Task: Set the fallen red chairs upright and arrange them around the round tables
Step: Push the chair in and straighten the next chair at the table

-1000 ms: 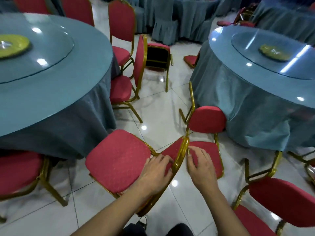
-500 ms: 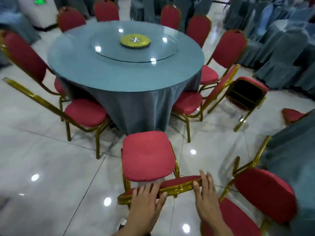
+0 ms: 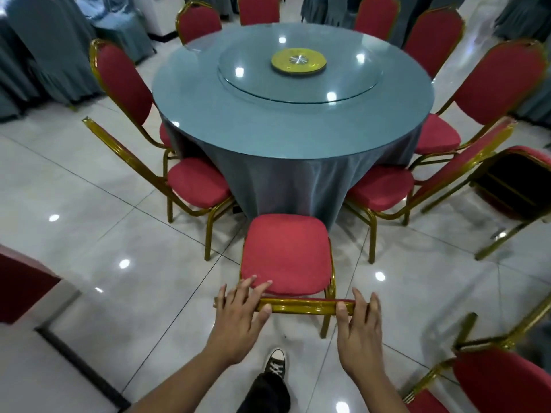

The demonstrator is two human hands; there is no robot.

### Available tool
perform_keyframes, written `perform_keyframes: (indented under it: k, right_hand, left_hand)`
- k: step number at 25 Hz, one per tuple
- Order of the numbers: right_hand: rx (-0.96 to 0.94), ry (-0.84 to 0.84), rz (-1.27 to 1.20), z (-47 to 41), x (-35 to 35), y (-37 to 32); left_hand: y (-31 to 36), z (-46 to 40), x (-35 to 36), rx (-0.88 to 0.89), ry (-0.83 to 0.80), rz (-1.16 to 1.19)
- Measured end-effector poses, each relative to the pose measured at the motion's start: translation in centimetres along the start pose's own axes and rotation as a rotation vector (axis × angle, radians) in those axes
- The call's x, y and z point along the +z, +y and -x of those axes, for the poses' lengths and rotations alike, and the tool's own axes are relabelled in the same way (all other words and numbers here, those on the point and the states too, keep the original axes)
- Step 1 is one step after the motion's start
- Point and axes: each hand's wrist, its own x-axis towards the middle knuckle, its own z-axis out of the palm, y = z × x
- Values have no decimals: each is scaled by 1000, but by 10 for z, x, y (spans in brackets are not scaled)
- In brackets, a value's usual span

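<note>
At the lower centre of the frame a red banquet chair (image 3: 286, 253) stood upright, its padded, rounded-square seat facing the round table (image 3: 292, 114) draped in smooth grey-blue cloth. The left hand (image 3: 241, 311) and right hand (image 3: 359, 318) each gripped an end of the chair's glossy gold metal top rail (image 3: 304, 306), fingers over it and thumbs under. A glass turntable (image 3: 299, 74) with a yellow disc lay on the table. At the right edge a fallen chair (image 3: 512, 189) showed its dark underside.

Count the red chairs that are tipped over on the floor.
2. The overturned chair lies right of the round table; the second fallen chair is at the bottom right. More may be out of view.
</note>
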Motion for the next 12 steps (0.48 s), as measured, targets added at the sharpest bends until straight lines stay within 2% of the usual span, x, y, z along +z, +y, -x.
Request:
perform_keyframes:
  k: [12]
  right_hand:
    - [-19, -100, -6, -185, 6, -63]
  left_hand:
    - [-34, -199, -36, -46, 2, 76]
